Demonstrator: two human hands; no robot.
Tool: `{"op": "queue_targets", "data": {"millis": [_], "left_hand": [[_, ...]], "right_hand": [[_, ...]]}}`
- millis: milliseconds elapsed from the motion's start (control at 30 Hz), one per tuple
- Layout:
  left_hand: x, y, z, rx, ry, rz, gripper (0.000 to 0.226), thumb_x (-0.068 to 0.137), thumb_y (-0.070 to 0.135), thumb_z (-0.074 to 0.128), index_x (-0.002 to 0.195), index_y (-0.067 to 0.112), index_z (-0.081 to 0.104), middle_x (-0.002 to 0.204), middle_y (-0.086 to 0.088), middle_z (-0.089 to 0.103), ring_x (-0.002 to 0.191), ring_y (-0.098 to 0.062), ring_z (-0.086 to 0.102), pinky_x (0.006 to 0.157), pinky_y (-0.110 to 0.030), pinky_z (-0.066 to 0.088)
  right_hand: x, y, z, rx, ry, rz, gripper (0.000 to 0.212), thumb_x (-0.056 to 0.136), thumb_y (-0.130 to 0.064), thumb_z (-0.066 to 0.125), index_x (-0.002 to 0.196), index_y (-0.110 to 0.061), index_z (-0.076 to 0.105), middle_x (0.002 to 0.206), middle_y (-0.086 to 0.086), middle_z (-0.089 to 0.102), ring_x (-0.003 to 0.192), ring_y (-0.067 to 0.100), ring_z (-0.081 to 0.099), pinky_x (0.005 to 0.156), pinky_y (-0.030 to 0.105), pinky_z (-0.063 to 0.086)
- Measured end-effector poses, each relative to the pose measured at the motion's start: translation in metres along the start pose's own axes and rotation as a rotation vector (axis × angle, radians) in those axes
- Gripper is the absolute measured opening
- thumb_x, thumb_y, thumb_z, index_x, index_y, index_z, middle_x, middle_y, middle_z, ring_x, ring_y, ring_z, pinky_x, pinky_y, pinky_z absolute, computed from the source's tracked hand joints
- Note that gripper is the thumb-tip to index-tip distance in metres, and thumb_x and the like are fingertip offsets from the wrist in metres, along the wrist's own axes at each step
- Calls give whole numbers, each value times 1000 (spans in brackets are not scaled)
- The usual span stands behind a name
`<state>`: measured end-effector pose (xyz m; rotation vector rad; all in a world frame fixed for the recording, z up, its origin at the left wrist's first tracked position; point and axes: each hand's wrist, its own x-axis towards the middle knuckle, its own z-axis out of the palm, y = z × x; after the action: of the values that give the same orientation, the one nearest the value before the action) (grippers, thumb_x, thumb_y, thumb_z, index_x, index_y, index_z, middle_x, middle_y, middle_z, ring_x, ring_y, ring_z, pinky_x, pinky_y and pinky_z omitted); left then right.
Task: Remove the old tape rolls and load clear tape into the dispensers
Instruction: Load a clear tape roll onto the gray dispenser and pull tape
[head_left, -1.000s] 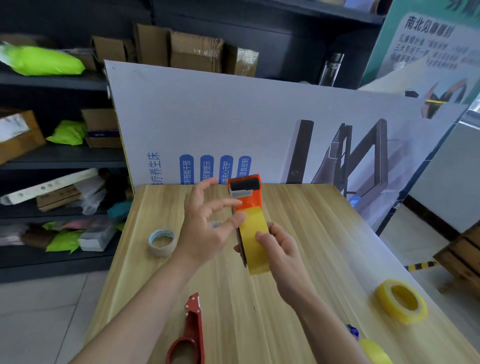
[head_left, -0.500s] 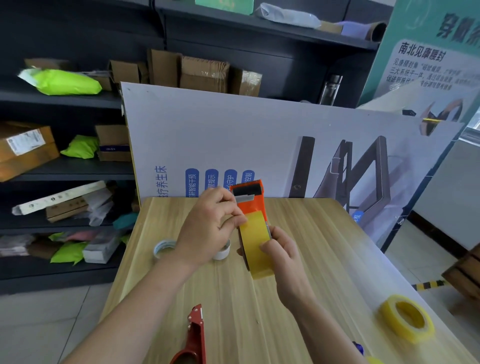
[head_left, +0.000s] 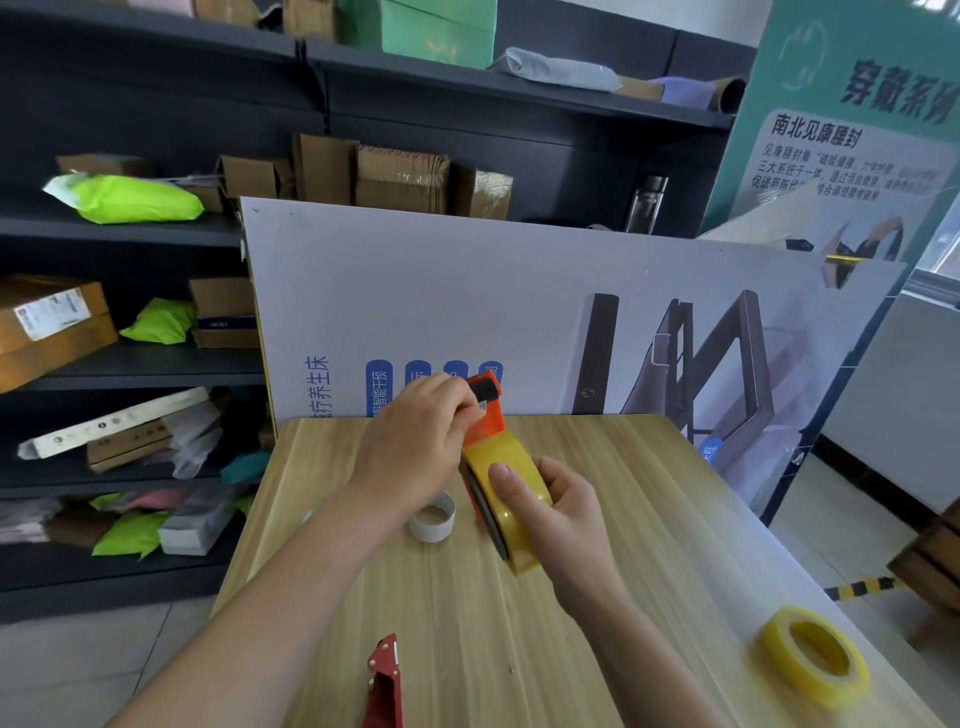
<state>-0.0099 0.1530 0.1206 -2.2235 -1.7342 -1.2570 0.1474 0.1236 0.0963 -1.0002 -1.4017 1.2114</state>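
- the left hand (head_left: 415, 457) covers the head of the orange dispenser (head_left: 491, 415); what its curled fingertips pinch there is hidden.
- the right hand (head_left: 561, 519) wraps the yellow tape roll (head_left: 498, 460), hiding the roll's far side and the dispenser's handle.
- the white roll (head_left: 434, 525) sits half behind the left wrist.
- the red dispenser (head_left: 384, 686) is cut off by the bottom edge.
- the small print on the green poster (head_left: 857, 156) is too blurred to read.

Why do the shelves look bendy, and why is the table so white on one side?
Head view: the wide-angle lens bows the shelves toward the edges; in the same view, glare washes out the right side of the table.
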Motion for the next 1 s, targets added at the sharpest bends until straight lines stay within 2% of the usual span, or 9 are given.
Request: {"op": "queue_targets", "data": {"millis": [100, 200, 300, 367, 467, 600, 733, 867, 1000], "left_hand": [[3, 0, -8, -127, -100, -19, 21, 98, 28, 47, 95, 23, 67, 84, 12, 62, 81, -9, 56, 70, -34, 49], [3, -1, -13, -271, -227, -24, 27, 94, 41, 51, 98, 24, 71, 91, 9, 67, 87, -13, 62, 76, -42, 53], [2, 3, -16, -301, -316, -25, 47, 74, 63, 64, 101, 26, 72, 95, 11, 63, 82, -14, 59, 71, -33, 52], [2, 5, -17, -331, -311, -29, 44, 68, 56, 68, 98, 24, 73, 93, 12, 60, 74, -14, 55, 65, -27, 49], [5, 3, -16, -390, -274, -13, 15, 78, 31, 74, 88, 20, 75, 91, 12, 62, 77, -11, 58, 66, -23, 48], [6, -2, -13, -232, -219, 89, 4, 85, 21, 70, 83, 18, 73, 89, 14, 61, 83, -4, 58, 71, -20, 47], [1, 2, -6, 22, -78, 226, 7, 87, 18, 65, 81, 17, 61, 101, 7, 55, 94, -10, 51, 75, -29, 46], [5, 7, -2, 154, -3, 329, 10, 88, 9, 59, 80, 13, 55, 103, -2, 58, 88, -20, 57, 71, -31, 45], [15, 4, -1, 205, 8, 320, 18, 95, 18, 40, 84, 12, 54, 89, -1, 60, 72, -19, 56, 54, -35, 50]], "right_hand": [[1, 1, -3, -1, 34, 1, 38, 71, -41, 74, 85, -7, 67, 68, 7, 71, 59, 20, 68, 50, 29, 53], [2, -2, -7, -17, 40, -9, 36, 73, -41, 78, 83, -8, 67, 64, -1, 68, 58, 11, 66, 50, 21, 50], [3, -4, -9, -29, 38, -25, 34, 72, -40, 72, 83, -8, 68, 63, -3, 68, 56, 4, 64, 51, 16, 47], [4, -4, -10, -45, 53, -37, 39, 72, -44, 73, 85, -8, 69, 69, 3, 70, 60, 9, 66, 54, 19, 50], [6, -2, -13, -44, 51, -35, 38, 74, -43, 78, 89, -10, 68, 79, 11, 72, 68, 19, 70, 58, 24, 55], [5, -2, -13, -44, 44, -23, 37, 73, -43, 74, 91, -11, 68, 80, 9, 73, 68, 18, 70, 56, 22, 54], [7, 0, -15, -60, 33, -32, 40, 71, -43, 75, 91, -10, 67, 82, 15, 71, 75, 33, 70, 64, 42, 58], [9, -3, -20, -53, -86, 17, 36, 69, -29, 72, 94, -3, 64, 68, 2, 66, 59, 11, 65, 51, 23, 49], [7, -3, -22, -72, -155, 40, 28, 68, -22, 66, 90, -6, 63, 68, 2, 61, 58, 11, 60, 53, 22, 48]]}}
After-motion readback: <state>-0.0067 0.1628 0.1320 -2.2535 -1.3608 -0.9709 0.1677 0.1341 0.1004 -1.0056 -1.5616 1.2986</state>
